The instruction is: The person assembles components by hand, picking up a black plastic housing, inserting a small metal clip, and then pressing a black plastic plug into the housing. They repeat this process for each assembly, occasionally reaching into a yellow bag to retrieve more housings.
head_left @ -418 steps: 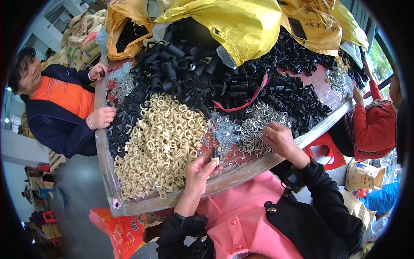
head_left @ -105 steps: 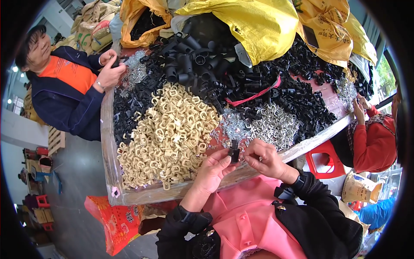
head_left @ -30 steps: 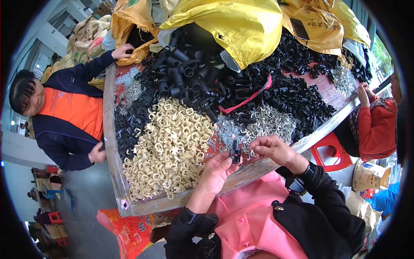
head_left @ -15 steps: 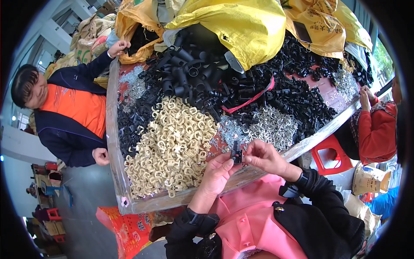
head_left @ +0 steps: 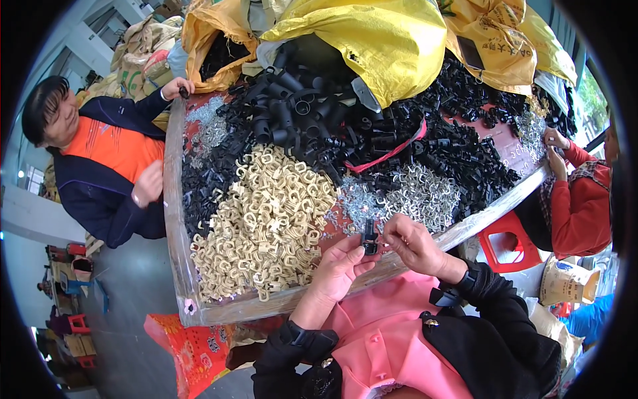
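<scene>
A big table (head_left: 174,219) holds piles of black pieces (head_left: 345,126), cream rings (head_left: 266,226) and silver clips (head_left: 419,196). At its near edge, the left hand (head_left: 339,266) and right hand (head_left: 415,243) pinch one small black piece (head_left: 369,238) between them.

Yellow sacks (head_left: 379,40) behind, red bag (head_left: 193,349) below
</scene>
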`<state>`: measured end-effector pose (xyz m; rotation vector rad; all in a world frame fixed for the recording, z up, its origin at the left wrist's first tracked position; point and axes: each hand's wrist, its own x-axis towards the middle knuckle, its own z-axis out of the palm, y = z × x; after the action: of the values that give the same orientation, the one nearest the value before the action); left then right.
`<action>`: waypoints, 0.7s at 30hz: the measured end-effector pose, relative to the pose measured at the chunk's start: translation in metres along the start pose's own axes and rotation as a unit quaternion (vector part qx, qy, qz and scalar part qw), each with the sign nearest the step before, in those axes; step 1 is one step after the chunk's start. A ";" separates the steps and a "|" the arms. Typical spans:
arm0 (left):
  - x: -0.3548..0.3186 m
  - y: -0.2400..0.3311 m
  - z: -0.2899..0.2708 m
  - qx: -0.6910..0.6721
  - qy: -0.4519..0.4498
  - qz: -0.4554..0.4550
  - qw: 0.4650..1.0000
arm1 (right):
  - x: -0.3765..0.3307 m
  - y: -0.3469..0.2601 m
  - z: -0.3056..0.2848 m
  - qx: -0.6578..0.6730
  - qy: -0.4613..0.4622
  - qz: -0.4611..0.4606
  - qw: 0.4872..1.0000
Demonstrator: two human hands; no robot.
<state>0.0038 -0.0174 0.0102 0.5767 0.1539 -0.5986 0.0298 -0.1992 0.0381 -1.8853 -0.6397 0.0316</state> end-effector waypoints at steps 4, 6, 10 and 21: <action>-0.002 -0.001 0.003 0.013 0.007 -0.015 1.000 | 0.005 -0.010 0.002 -0.121 -0.011 -0.105 0.987; -0.001 -0.001 0.002 0.021 0.013 -0.021 0.999 | 0.004 -0.011 0.003 -0.165 -0.013 -0.132 0.977; -0.002 -0.001 0.003 0.034 0.013 -0.025 0.999 | 0.000 -0.009 0.004 -0.206 -0.036 -0.118 0.971; -0.002 -0.002 0.001 0.030 0.038 -0.026 0.999 | -0.001 -0.011 0.008 -0.267 -0.029 -0.116 0.956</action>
<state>0.0011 -0.0187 0.0103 0.6552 0.2234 -0.6329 0.0219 -0.1894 0.0440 -2.3159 -0.9808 -0.2632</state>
